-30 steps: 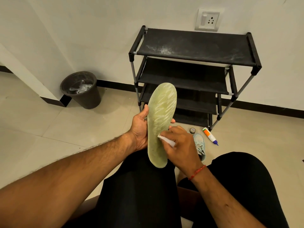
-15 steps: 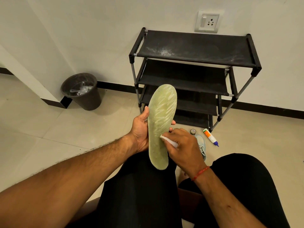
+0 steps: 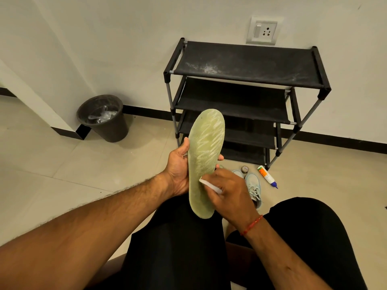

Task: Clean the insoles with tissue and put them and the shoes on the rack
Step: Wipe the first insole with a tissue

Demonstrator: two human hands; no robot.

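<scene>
A pale green insole stands upright above my lap, toe end up. My left hand grips its left edge, thumb in front and fingertips showing past the right edge. My right hand pinches a folded white tissue and presses it on the insole's lower half. Light blue shoes lie on the floor behind my right hand, partly hidden. The black shoe rack stands against the wall, its visible shelves bare.
A dark bin with clear plastic inside stands at the wall's corner on the left. A white tube with an orange label and a small round tin lie on the floor by the rack. My knees in black fill the lower view.
My right hand with the tissue has shifted slightly up and down along the insole's lower half. The left hand keeps the same hold on the insole.
</scene>
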